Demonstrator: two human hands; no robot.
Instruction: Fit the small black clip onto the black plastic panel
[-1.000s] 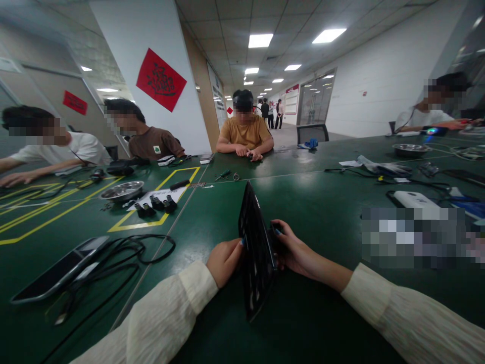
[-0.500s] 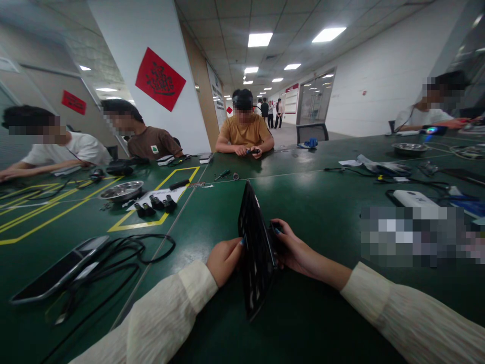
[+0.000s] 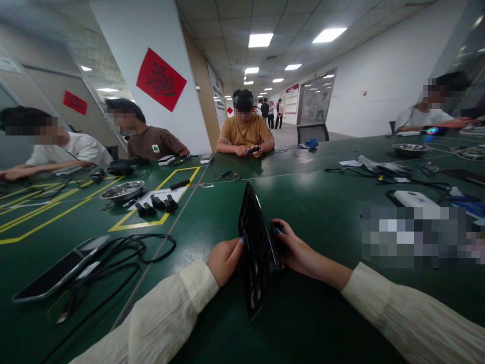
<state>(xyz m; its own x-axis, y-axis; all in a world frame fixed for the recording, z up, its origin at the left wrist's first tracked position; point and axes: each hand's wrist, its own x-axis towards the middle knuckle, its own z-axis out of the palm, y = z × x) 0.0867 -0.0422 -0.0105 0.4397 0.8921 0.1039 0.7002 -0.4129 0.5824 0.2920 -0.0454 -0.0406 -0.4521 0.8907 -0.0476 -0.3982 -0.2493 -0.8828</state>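
Note:
A flat black panel point(image 3: 255, 253) with small cut-outs stands on its edge on the green table point(image 3: 318, 202), right in front of me. My left hand point(image 3: 224, 259) grips its left side, fingers curled against it. My right hand point(image 3: 291, 246) holds its right side, fingers wrapped round the edge and a small dark part behind it. Both sleeves are cream.
A phone point(image 3: 56, 270) and tangled black cables point(image 3: 125, 250) lie at the left. Further back are a metal bowl point(image 3: 122, 191), small black parts point(image 3: 155, 205) in a yellow-taped box and a white device point(image 3: 415, 198) at right. Several people sit around the table.
My hands and the panel have barely moved. The person opposite in the yellow shirt has shifted a small dark object in their hands.

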